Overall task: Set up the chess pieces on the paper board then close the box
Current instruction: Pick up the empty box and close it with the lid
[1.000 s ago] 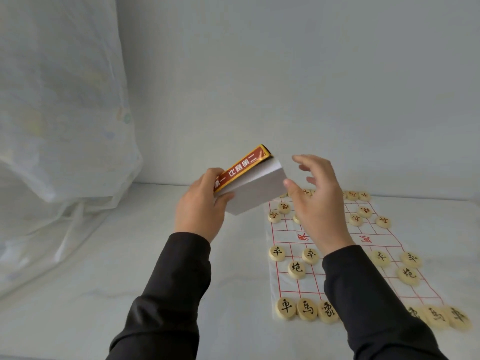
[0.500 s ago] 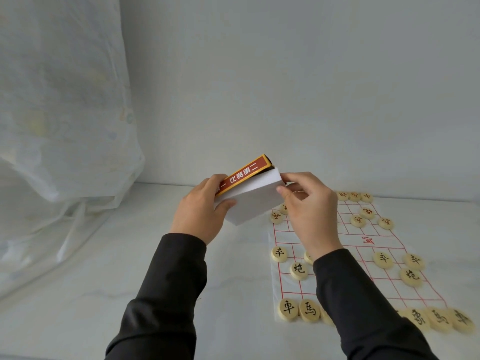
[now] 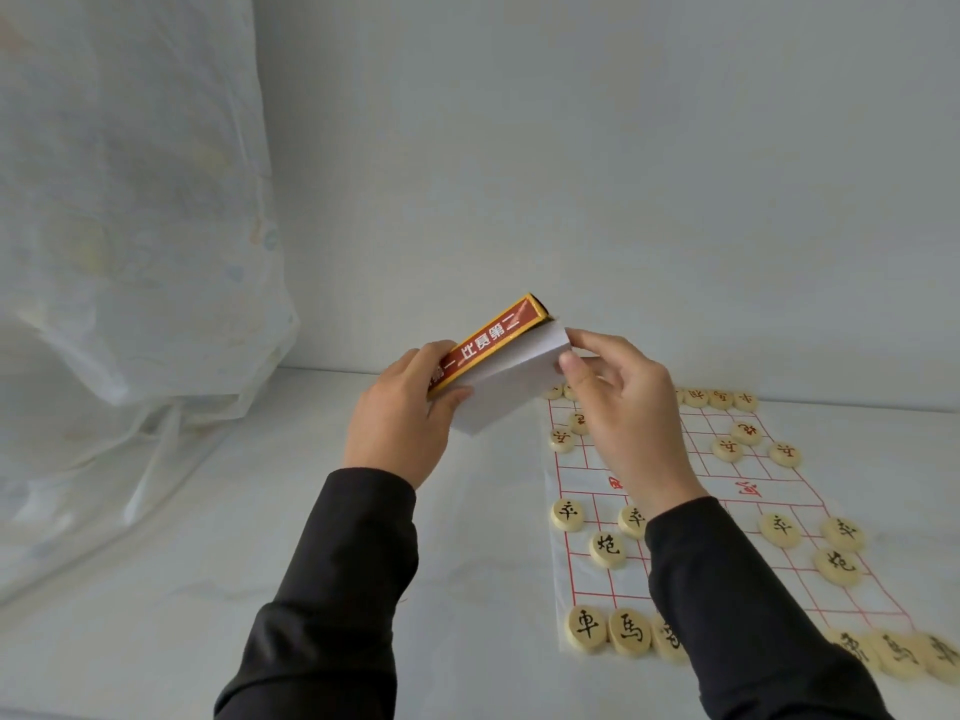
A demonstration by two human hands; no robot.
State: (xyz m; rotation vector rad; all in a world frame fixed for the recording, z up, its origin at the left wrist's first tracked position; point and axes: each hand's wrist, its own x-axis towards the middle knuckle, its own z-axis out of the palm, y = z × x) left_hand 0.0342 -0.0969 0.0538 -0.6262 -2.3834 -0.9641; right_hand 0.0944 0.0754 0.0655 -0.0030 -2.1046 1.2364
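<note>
A red and gold box with a white underside is held tilted above the table. My left hand grips its lower left end. My right hand pinches the white upper right corner with thumb and fingers. Below to the right lies the paper board with red grid lines. Several round cream chess pieces with black or red characters stand on it in rows. My right forearm hides part of the board.
A white table carries the board. A translucent plastic sheet hangs at the left and drapes onto the table. A plain pale wall stands behind.
My right hand went from open beside the box to pinching its white corner. The box stays tilted in my left hand, raised slightly.
</note>
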